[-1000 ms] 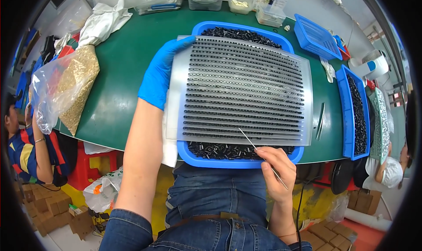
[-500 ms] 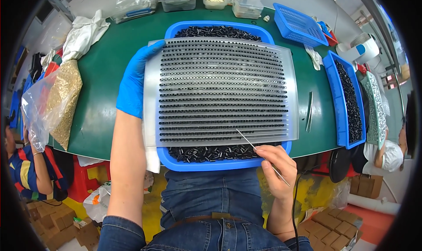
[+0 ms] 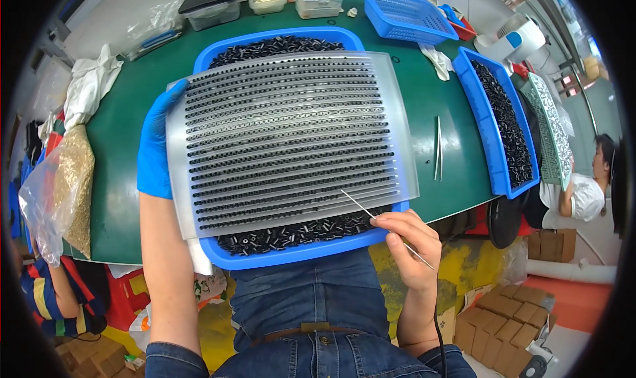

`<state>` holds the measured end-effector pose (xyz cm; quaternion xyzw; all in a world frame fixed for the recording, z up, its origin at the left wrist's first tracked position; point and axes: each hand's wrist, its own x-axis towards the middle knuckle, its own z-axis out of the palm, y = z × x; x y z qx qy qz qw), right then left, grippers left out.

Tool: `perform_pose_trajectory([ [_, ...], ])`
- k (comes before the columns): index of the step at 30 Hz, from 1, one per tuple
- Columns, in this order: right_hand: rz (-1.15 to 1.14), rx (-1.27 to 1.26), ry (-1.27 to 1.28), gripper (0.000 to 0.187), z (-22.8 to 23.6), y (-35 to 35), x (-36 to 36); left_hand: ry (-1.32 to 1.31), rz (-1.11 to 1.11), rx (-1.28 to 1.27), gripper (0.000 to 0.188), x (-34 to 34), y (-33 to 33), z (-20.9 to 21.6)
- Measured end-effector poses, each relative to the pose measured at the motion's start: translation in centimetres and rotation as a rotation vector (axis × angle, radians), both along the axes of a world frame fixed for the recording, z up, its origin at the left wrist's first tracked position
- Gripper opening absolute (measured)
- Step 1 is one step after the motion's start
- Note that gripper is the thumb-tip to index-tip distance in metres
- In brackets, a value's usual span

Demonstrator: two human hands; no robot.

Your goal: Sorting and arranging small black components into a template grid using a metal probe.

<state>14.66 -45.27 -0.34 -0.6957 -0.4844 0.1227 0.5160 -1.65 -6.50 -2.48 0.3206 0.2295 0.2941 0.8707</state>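
Note:
A translucent grooved plate [image 3: 179, 139] lies tilted across a blue tub [image 3: 225, 261]. Rows of small black cylindrical parts fill most of its grooves; the lowest rows are partly bare on the right. My left hand [image 3: 156, 146], in a blue glove, grips the plate's left edge, its fingers hidden underneath. My bare right hand [image 3: 412, 245] pinches a thin metal needle-like pick [image 3: 361, 206], whose tip meets one of the lower rows. Loose black parts [image 3: 298, 232] show in the tub below the plate, and more above its far edge.
Tweezers [image 3: 438, 149] lie on the green table [image 3: 424, 199]. Further right stands a blue bin [image 3: 503, 123] of black parts. A blue basket [image 3: 405, 20] and lidded boxes line the back. A bag of gold-coloured pieces [image 3: 74, 186] sits at left. Co-workers are at both sides.
The whole view has swung, so the plate and tub appear further left and slightly turned. Both hands keep their holds, and the pick's tip stays at the lower rows.

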Motion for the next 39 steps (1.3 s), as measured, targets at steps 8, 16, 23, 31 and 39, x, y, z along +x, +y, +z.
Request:
perform_pose_trajectory([
  [8,-0.054,-0.008,0.075,0.023,0.0,-1.4,1.1,0.019,0.023,0.014,0.018,0.3,-0.4,0.3],
  [16,-0.088,0.031,0.086,0.022,-0.6,-2.5,2.0,0.053,0.049,0.043,0.016,0.4,-0.3,0.4],
  [23,-0.150,0.068,0.195,0.022,-1.3,-3.0,2.0,0.008,0.023,-0.046,0.017,0.2,-1.4,1.1],
  [31,-0.029,0.095,0.217,0.012,-1.2,-0.7,-1.5,-0.015,-0.018,-0.004,0.021,0.2,-0.3,0.2],
  [39,0.000,0.039,0.071,0.012,-0.7,0.5,-2.3,-0.001,-0.056,0.017,0.029,-0.2,0.6,0.0],
])
